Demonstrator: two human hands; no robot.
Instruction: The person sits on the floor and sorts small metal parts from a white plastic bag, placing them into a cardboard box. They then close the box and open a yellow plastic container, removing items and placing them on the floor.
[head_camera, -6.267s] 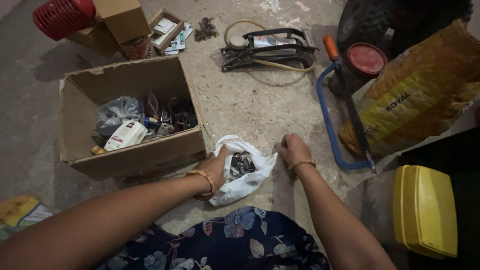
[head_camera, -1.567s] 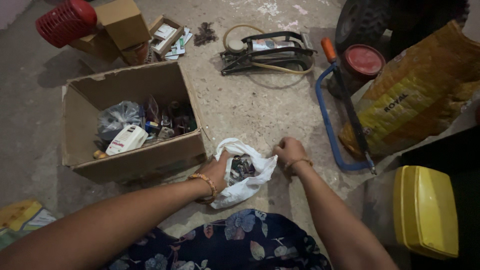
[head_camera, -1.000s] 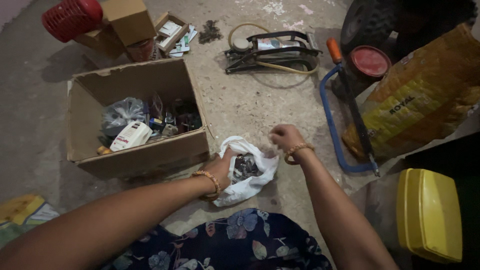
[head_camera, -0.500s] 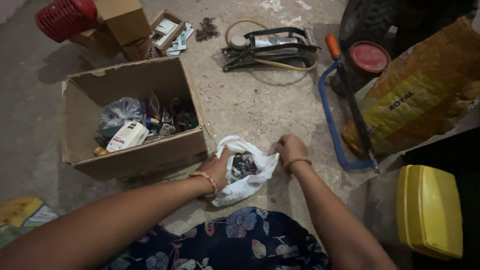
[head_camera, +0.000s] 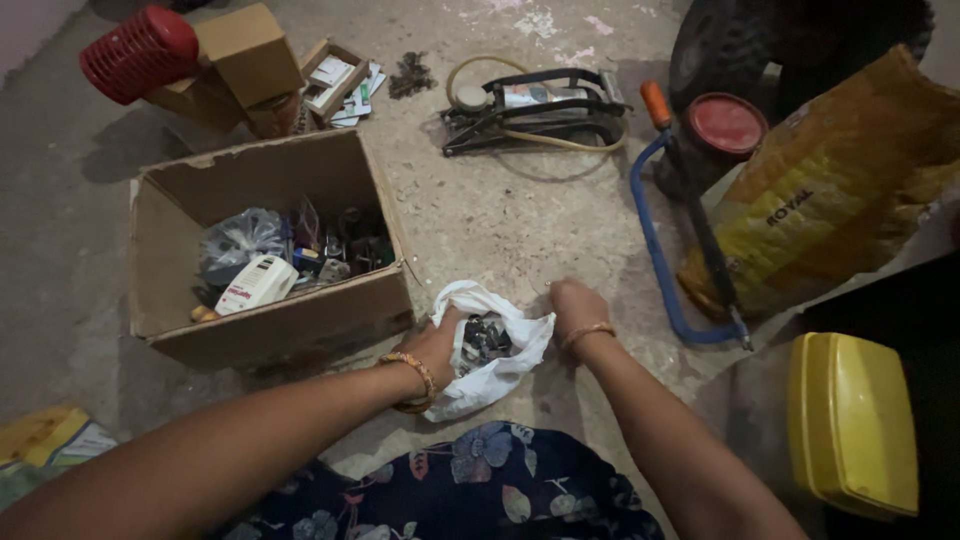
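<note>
1. The plastic bag (head_camera: 487, 350) lies on the floor (head_camera: 500, 220) between the left hand (head_camera: 437, 345) and right hand (head_camera: 576, 307).
2. The cardboard box (head_camera: 270, 250) sits just left of the bag.
3. The foot pump (head_camera: 535, 100) lies behind them.
4. The hacksaw (head_camera: 680, 210) lies right, beside the sack (head_camera: 830, 190).

White plastic bag (head_camera: 480, 375), dark bits inside. Brown cardboard box (head_camera: 270, 320). Blue hacksaw frame (head_camera: 650, 250), orange handle. Red round lid (head_camera: 727, 124), red mesh cylinder (head_camera: 140, 52). Yellow container (head_camera: 850, 425). Yellow-orange sack (head_camera: 830, 190). Navy cloth with floral print (head_camera: 480, 490). Grey speckled floor (head_camera: 500, 210).
</note>
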